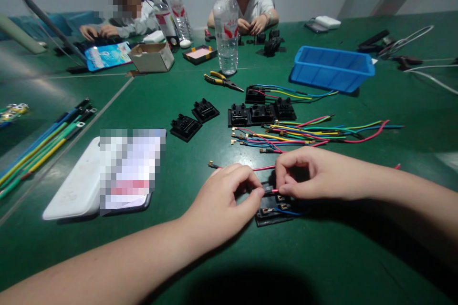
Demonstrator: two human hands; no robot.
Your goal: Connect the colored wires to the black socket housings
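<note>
Over a black plastic socket point(274, 217) on the green table, my two hands meet at a short red wire point(274, 191) with a black sleeve at its end. My left hand point(227, 200) pinches the sleeved end between thumb and forefinger. My right hand point(307, 174) pinches the red part just beside it. Metal contacts show in the socket, and a blue wire point(286, 211) runs from it to the right; my fingers hide its far part. Behind my hands lies another red wire point(263, 168), with a brass terminal at its left end.
Loose coloured wires point(304, 133) lie beyond my hands, with several black sockets point(250, 114) behind them. Farther off are pliers point(223, 81), a water bottle point(227, 33) and a blue bin point(332, 69). Two phones point(75, 181) lie left. Two people sit across the table.
</note>
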